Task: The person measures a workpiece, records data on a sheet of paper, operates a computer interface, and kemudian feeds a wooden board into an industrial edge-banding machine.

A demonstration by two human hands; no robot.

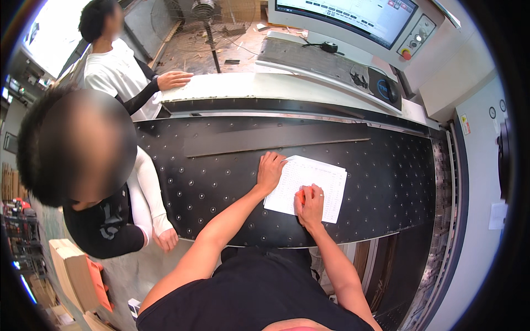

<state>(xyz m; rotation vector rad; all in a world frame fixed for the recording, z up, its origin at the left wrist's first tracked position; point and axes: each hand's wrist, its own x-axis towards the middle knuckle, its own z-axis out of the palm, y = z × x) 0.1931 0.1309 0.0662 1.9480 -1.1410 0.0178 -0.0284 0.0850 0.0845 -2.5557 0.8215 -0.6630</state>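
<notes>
A small stack of printed paper sheets (331,182) lies tilted on a black worktable (372,178) in front of me. My left hand (270,171) is at the upper left corner of the stack, where the paper edge lifts beside the fingers. It appears to grip that corner. Over the lower middle of the top sheet, my right hand (311,207) holds an orange object (302,196). The fingers cover most of it, so its kind is unclear. Beyond the paper lies a long dark grey board strip (273,138), flat on the table.
A person in white sleeves (151,194) stands close on my left. Another person rests a hand (176,80) on the white ledge (223,87). Past the ledge are a keyboard tray with a mouse (389,89), a tape measure (330,46), a monitor (352,16) and a pedestal fan (203,10).
</notes>
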